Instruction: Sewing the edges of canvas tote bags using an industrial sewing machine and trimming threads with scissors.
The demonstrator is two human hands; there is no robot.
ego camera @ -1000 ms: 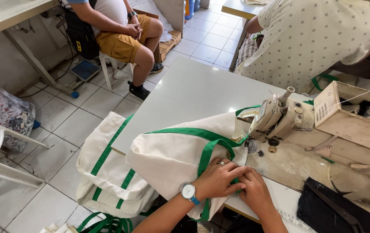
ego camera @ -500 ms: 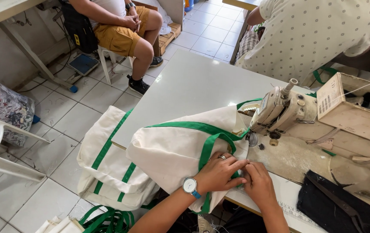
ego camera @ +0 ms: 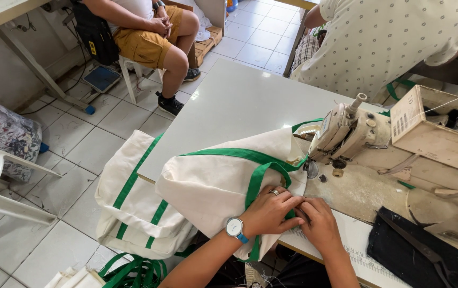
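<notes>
My left hand (ego camera: 269,210) & right hand (ego camera: 319,224) both pinch the cream canvas bag w/ green straps (ego camera: 223,181), just before the beige sewing machine (ego camera: 346,133).

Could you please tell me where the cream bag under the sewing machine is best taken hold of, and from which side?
Probably at the green strap arching over the cream bag, from the open table side on the left. It is a raised, narrow band that fingers can close round. The seam end is taken by the left hand and right hand, and the sewing machine blocks the right.
</notes>
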